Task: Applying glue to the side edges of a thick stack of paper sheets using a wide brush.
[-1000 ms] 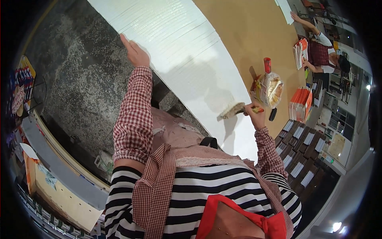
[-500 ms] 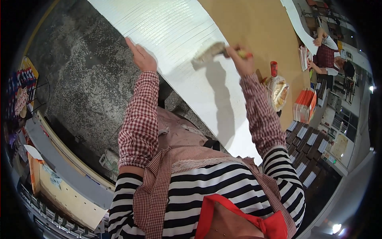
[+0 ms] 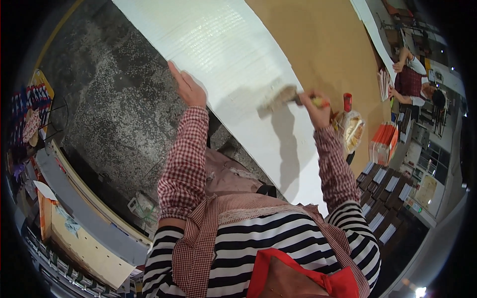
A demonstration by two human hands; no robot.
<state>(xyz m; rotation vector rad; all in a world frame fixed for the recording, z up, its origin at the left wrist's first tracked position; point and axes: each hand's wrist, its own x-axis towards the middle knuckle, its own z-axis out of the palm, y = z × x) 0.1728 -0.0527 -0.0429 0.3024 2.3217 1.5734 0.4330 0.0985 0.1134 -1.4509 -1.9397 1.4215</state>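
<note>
My left hand (image 3: 191,91) lies along the left edge of a long white sheet or stack of sheets (image 3: 233,59), fingers stretched out, holding nothing. The sheet has a wet-looking shine and faint parallel lines across its far part. My right hand (image 3: 318,110) is closed round the handle of a wide flat brush (image 3: 278,100) with pale bristles. The brush is over the right half of the white sheet, blurred by motion, so I cannot tell whether its bristles touch. Its shadow falls toward me.
Brown board (image 3: 318,44) lies right of the sheet. On it are a red cylinder (image 3: 347,102), a clear plastic bag (image 3: 352,131) and a stack of orange-edged booklets (image 3: 383,143). A co-worker (image 3: 413,79) handles white sheets at the far right. Dark stacks (image 3: 385,191) stand below.
The brush in my right hand has moved nearer to me and slightly right over the sheet. Dark lines across the sheet look fainter. The whole view has shifted slightly; my left hand keeps to the edge.
</note>
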